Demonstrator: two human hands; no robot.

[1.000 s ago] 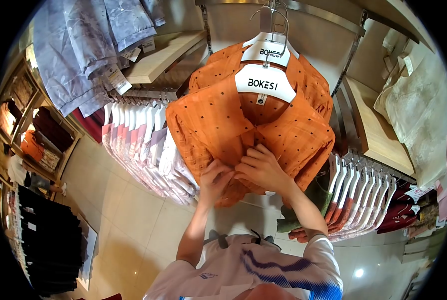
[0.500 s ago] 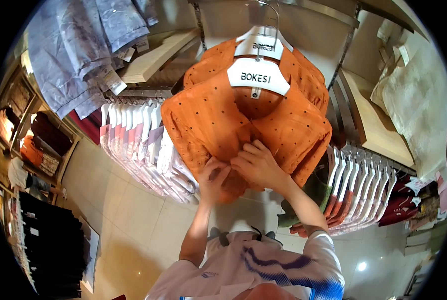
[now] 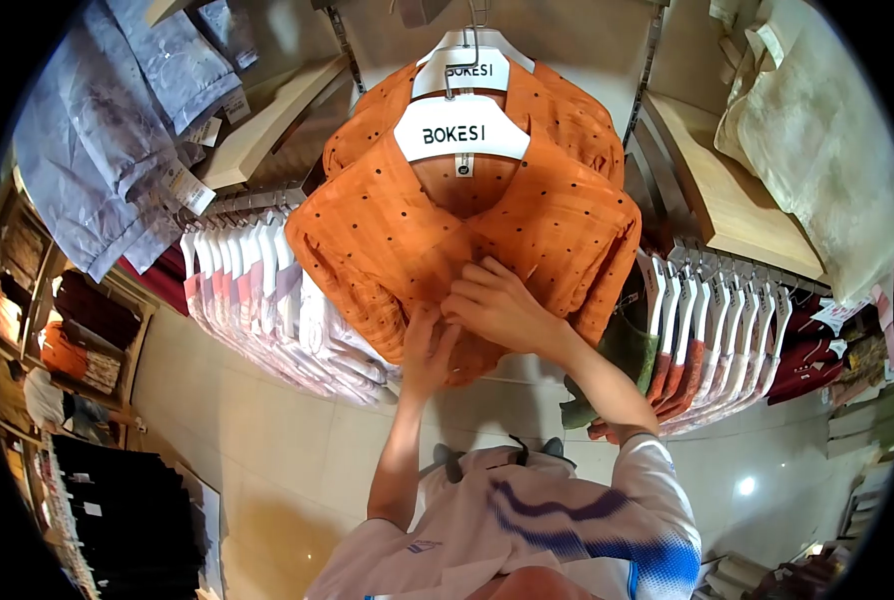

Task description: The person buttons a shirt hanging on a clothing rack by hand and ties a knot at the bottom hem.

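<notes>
- Since a second ago both hands sit a little higher on the shirt point(image 3: 387, 235); the view tilts up, so the hanger point(image 3: 459, 130) is nearer the top edge.
- Shirt: orange, dotted, on a white hanger at the front of a wall rail, a second like it behind.
- Left hand point(image 3: 425, 350): fingers pressed together, pinching the placket from below.
- Right hand point(image 3: 497, 305): fingers curled, pinching the same strip from above; hands touch.
- Button itself is hidden; cannot tell if fastened.
- Risk: a downward tug may slide the shirt off the hanger, or unhook it.
- Risk: thin weave; hard pinching may crease or strain the front.
</notes>
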